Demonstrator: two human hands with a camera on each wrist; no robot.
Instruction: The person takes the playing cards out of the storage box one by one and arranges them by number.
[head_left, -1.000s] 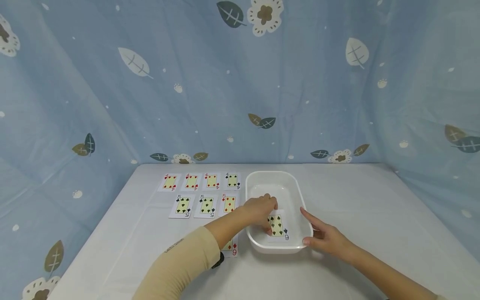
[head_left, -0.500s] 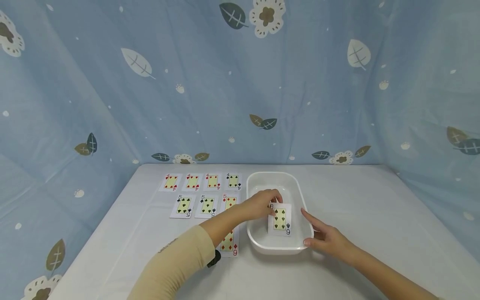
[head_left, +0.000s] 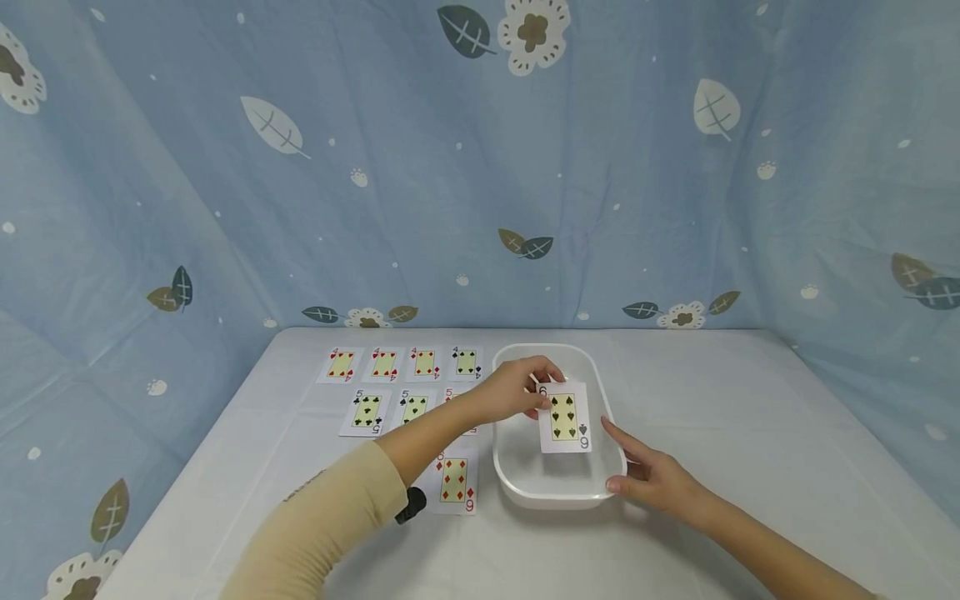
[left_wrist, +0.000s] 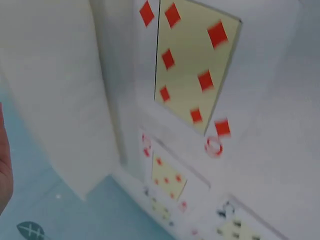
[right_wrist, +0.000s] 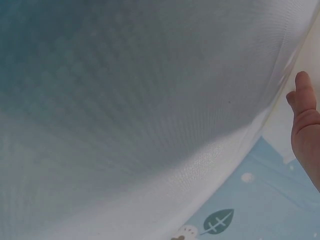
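Observation:
In the head view my left hand [head_left: 517, 387] pinches a six of spades [head_left: 566, 418] at its upper left corner, thumb on the printed face. The card faces up over the white plastic basin [head_left: 517, 479]. My right hand [head_left: 660, 481] touches the basin's right side, index finger reaching along the rim and thumb near the front corner. In the left wrist view only an edge of the left hand [left_wrist: 4, 165] shows beside the basin's wall [left_wrist: 55, 75]. The right wrist view has the right hand [right_wrist: 306, 120] against the basin's pale side.
Left of the basin, a row of fours [head_left: 384, 365] lies at the back, with a row of fives [head_left: 366, 412] before it. Nearer me lies a six of diamonds [head_left: 454, 482], partly behind the left forearm. Patterned blue cloth [head_left: 420, 167] hangs behind the white table [head_left: 705, 383].
My left hand has lifted the six of spades from the basin's floor, drawing it up and slightly away. More of the six of diamonds shows now. The right hand stays at the basin's side.

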